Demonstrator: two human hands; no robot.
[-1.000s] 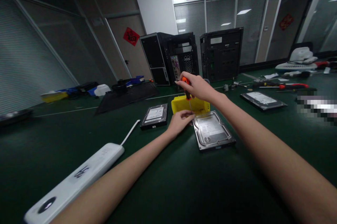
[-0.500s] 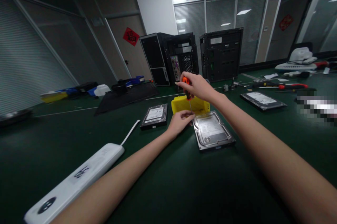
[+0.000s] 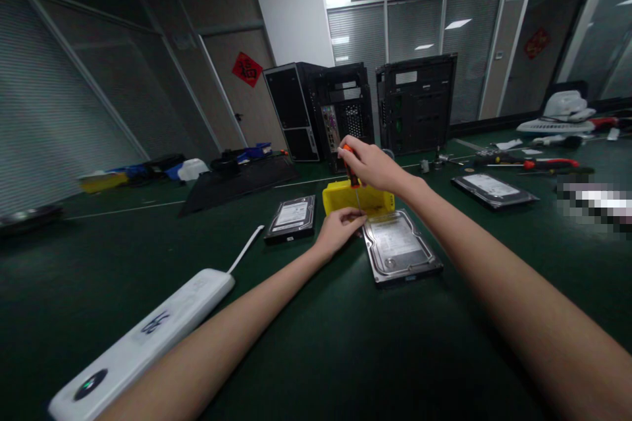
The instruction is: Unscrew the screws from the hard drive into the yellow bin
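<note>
A screwdriver [image 3: 351, 175] with an orange and black handle stands nearly upright in my right hand [image 3: 371, 163], whose fingers wrap the handle from above. Its thin shaft points down to the far left corner of a silver hard drive [image 3: 401, 248]. At that same corner my left hand [image 3: 338, 228] is closed, thumb and fingers gripping the drive's edge beside the screwdriver's tip. My fingers partly hide the tip and what it touches. Just behind the drive sits a yellow plastic bin [image 3: 340, 196]. Left of my left hand lies another hard drive [image 3: 291, 217], label up.
A white power strip [image 3: 143, 342] lies along my left forearm. A third hard drive [image 3: 494, 189] rests at the right, near red-handled pliers [image 3: 557, 163]. Black computer cases [image 3: 417, 105] stand at the back. A dark mat [image 3: 237, 184] lies far left on the green table.
My right fingers have shifted slightly round the screwdriver's handle, with the thumb now drawn in against it. My left hand keeps its place at the drive's corner.
</note>
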